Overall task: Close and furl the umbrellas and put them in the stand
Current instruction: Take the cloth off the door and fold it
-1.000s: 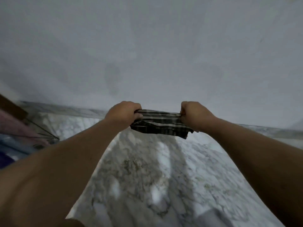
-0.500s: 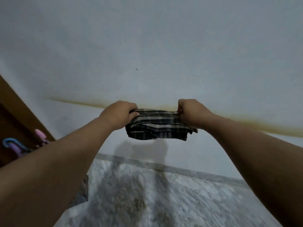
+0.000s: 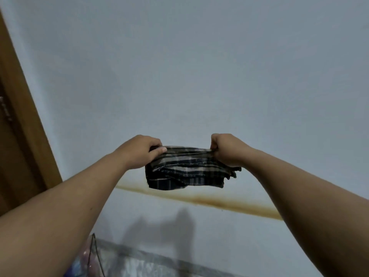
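Note:
A dark plaid folded umbrella point(image 3: 185, 170) hangs crosswise in front of me at arm's length, its striped fabric bunched and sagging below. My left hand point(image 3: 139, 151) grips its left end with the thumb laid over the cloth. My right hand point(image 3: 227, 149) grips the right end in a fist. Both arms are stretched out toward the pale wall. The umbrella's handle and tip are hidden inside my hands and the fabric. No stand is in sight.
A pale wall point(image 3: 199, 76) with a brown stain line point(image 3: 229, 202) fills the view. A wooden door frame point(image 3: 22, 116) runs up the left side. At the bottom left, thin dark wires and pinkish-blue fabric point(image 3: 89, 258) show beside the marble floor point(image 3: 139, 264).
The view has tilted upward from the marble floor to the wall. My hands have kept their grip on the plaid umbrella, with its fabric hanging a little lower between them.

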